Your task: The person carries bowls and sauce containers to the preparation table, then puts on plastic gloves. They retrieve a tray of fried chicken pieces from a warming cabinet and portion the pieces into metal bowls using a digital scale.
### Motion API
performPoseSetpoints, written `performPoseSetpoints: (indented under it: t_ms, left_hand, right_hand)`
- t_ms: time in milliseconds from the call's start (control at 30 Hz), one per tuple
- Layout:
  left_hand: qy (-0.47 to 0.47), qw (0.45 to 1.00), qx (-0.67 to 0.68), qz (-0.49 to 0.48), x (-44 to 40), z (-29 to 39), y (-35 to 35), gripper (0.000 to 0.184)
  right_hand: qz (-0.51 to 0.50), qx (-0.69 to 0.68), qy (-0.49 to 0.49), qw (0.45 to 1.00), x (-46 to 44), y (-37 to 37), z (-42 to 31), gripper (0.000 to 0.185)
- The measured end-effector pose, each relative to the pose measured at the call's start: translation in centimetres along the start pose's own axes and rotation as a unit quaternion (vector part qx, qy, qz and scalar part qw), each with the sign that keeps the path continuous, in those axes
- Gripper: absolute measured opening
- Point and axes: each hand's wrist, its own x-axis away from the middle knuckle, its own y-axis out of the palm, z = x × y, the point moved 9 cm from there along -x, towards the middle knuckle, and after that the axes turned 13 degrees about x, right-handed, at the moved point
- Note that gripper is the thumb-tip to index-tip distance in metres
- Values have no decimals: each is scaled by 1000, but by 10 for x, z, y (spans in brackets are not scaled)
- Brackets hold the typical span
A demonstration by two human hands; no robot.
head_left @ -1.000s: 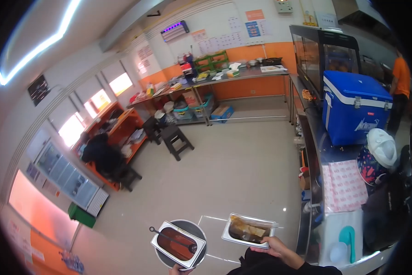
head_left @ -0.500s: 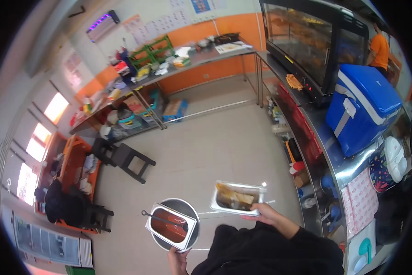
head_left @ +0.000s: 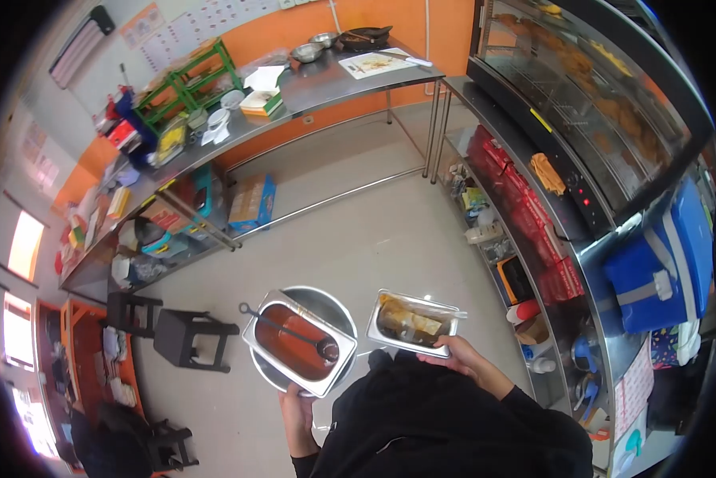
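Biggest stuff first: there's a long steel table (head_left: 322, 86) along the orange wall, loaded with bowls, a chopping board and green racks. Off to the right a glass food cabinet (head_left: 589, 88) sits on the counter (head_left: 485, 103), with a blue cooler (head_left: 637, 279) nearer the wearer. Someone in dark clothes (head_left: 113, 438) is down at the lower left, near a couple of dark stools (head_left: 184, 334).

Right in front of the wearer, over the floor, there's a big round metal bowl (head_left: 344, 315) with a rectangular sauce pan (head_left: 282, 338) lying over it, red sauce inside. A smaller pan (head_left: 390, 340) is just to the right, apart from the bowl, holding dark brown stuff and a pale piece. The ladle (head_left: 282, 325) dips into the red sauce, handle poking out past the far left corner.

Hands: the left hand (head_left: 296, 405) is up against the near edge of the bowl and sauce pan, but can't tell how its fingers are wrapped. The right hand (head_left: 460, 357) pinches the smaller pan's near right corner, some fingers tucked underneath.
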Motion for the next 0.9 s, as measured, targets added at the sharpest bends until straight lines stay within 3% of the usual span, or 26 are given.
performPoseSetpoints:
  t_ms: [133, 200, 267, 333, 467, 600, 700, 900]
  left_hand:
    - [-31, 998, -19, -45, -127, 27, 81, 43]
    - [-49, 996, -40, -69, -199, 29, 118, 41]
    - [-60, 993, -45, -93, -262, 22, 159, 40]
    - [-63, 991, -35, -109, -327, 22, 199, 40]
    - [-58, 990, 3, -127, -433, 23, 289, 40]
    - [-86, 986, 6, -142, -526, 24, 358, 41]
    - [-91, 983, 23, -155, -593, 29, 405, 36]
    - [-132, 969, 3, -208, -725, 30, 469, 38]
  right_hand:
    - [63, -80, -19, 995, -55, -15, -79, 32]
    - [122, -107, -33, 986, -85, -21, -136, 41]
    - [142, -131, -71, 979, -122, -32, -198, 31]
    - [132, -65, -115, 982, -158, -31, -281, 38]
    - [135, -55, -185, 972, -248, -13, -457, 20]
    - [55, -25, -253, 966, -348, 47, -634, 22]
    - [-35, -46, -250, 967, -448, 83, -733, 39]
    - [-50, 43, -224, 972, -621, 130, -870, 46]
